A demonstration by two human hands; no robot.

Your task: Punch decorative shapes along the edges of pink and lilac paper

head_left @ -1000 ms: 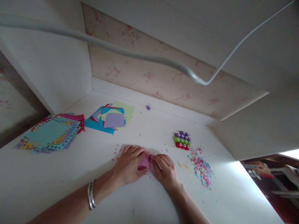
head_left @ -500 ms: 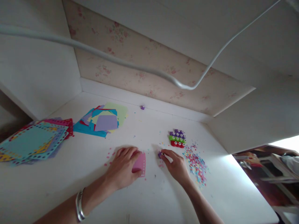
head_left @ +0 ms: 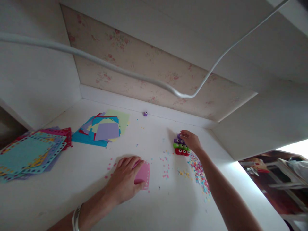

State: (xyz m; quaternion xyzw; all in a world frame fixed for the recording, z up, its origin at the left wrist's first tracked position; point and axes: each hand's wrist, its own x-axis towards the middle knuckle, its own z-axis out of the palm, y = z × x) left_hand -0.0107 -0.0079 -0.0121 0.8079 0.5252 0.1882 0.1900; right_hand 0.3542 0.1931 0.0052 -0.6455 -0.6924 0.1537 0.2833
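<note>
Pink card (head_left: 143, 173) flat-ish on the white table (head_left: 144, 215), front and middle, under the person's left hand (head_left: 126, 178). Left hand grasping it: fingers over the upper part, thumb at the lower edge. Row of small punched holes along the card's right side, in plain sight. Silver bracelet (head_left: 76, 218) on the left wrist.

Right hand (head_left: 190, 140) out at the block of eyed pieces (head_left: 182, 146), fingertips bent over the top purple row. Cannot tell from here if it grips a piece or has released it; fingers cover the spot. Block rows: purple at back, green in the middle, red in front.

Confetti pile (head_left: 199, 173) just beside the block, partly behind the right forearm. Yellow bits (head_left: 184, 173) and pink bits (head_left: 166, 166) between the card and the pile. Single purple eyed piece (head_left: 145, 114) at the back, near the wall. Coloured paper stack (head_left: 107, 131) back left; punched sheets (head_left: 29, 149) overlapping, far left. White cable (head_left: 134, 75) across the upper view, blurred.
</note>
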